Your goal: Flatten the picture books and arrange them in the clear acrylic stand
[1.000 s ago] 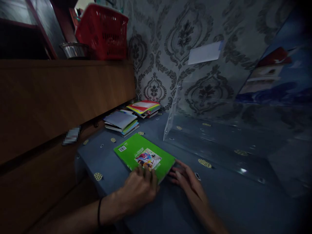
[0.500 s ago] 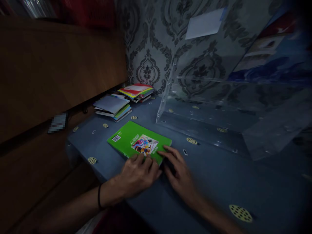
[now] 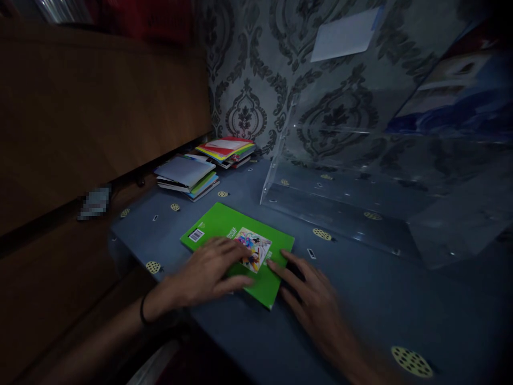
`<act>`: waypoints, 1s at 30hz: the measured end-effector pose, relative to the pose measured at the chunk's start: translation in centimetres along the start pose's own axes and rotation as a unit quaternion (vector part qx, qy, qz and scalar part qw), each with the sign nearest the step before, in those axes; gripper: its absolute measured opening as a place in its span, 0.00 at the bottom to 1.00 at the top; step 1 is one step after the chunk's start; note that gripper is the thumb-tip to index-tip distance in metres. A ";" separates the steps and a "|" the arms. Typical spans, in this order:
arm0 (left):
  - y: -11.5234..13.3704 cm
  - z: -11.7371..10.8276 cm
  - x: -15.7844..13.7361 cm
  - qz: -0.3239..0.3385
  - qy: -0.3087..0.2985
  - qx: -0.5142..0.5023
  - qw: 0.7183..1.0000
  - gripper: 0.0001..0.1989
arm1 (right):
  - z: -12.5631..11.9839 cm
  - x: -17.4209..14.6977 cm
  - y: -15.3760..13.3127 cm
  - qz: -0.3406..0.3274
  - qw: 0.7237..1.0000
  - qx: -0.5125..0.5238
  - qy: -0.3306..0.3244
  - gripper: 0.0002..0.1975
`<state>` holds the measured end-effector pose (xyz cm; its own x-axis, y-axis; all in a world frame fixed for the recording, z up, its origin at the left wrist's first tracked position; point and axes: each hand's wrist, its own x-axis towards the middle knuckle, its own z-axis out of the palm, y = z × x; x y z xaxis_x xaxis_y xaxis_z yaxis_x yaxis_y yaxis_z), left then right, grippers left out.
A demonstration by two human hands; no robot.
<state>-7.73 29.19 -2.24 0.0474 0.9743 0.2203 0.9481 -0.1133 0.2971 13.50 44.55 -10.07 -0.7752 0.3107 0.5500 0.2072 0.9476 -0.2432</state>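
Note:
A green book [image 3: 269,286] with a barcode and a colourful picture on its cover lies on the blue patterned tablecloth [image 3: 360,289]. My left hand [image 3: 210,270] rests across the near side of the cover, fingers stretched out and thumb apart, hiding part of the picture. At the book's right end is my right hand [image 3: 310,291], its fingers spread, two fingertips over the cover and the thumb beside the near right edge. Neither hand is wrapped round the book.
Behind the book stand two stacks, one of books [image 3: 186,174] and one with a red and yellow top [image 3: 226,147]. A clear acrylic stand [image 3: 340,208] occupies the right side. Wooden furniture [image 3: 100,107] borders the left, and patterned wallpaper [image 3: 246,109] covers the back wall.
My left hand has gone from curled fingers at the book's near edge to lying stretched out over the cover. The book's near right corner now shows. My right hand stays at its right end.

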 end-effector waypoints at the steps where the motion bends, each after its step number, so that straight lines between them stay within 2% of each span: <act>1: -1.5 -0.3 -0.1 -0.040 -0.012 0.008 0.999 0.28 | -0.4 -0.3 0.0 -0.016 0.999 -0.033 0.000 0.18; 3: -4.3 -0.5 -0.4 -0.107 -0.026 0.039 0.993 0.28 | -1.4 -1.0 -0.2 -0.052 0.995 -0.084 -0.004 0.18; 6: -7.2 -0.2 -0.6 -0.128 -0.027 0.051 0.990 0.27 | -3.2 -1.6 -0.6 -0.087 0.991 -0.103 -0.013 0.18; 9: -8.3 0.0 0.0 -0.126 -0.036 0.057 0.990 0.28 | -4.6 -1.4 -0.9 -0.085 0.994 -0.068 -0.013 0.16; 12: -8.5 0.2 1.3 -0.132 -0.050 0.071 0.987 0.29 | -5.0 0.0 -0.8 -0.083 0.996 -0.020 -0.001 0.15; 15: -8.2 0.3 2.8 -0.134 -0.055 0.085 0.986 0.28 | -3.6 2.0 -0.2 -0.084 0.996 0.003 0.000 0.15; 21: -6.7 0.2 4.4 -0.148 -0.061 0.093 0.983 0.26 | 2.2 5.2 1.6 -0.094 0.995 -0.003 0.024 0.21; 25: -6.9 0.3 4.4 -0.133 -0.049 0.074 0.987 0.25 | 4.6 5.5 2.9 -0.117 0.993 -0.030 0.018 0.23; 30: -7.4 0.8 4.5 -0.103 -0.040 0.048 0.993 0.24 | 5.8 4.3 4.4 -0.103 0.994 -0.021 0.010 0.23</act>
<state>-14.32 34.55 -4.17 -0.1288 0.9876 0.0893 0.9657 0.1044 0.2377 7.60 49.63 -13.41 -0.7913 0.1104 0.6013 0.0703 0.9935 -0.0900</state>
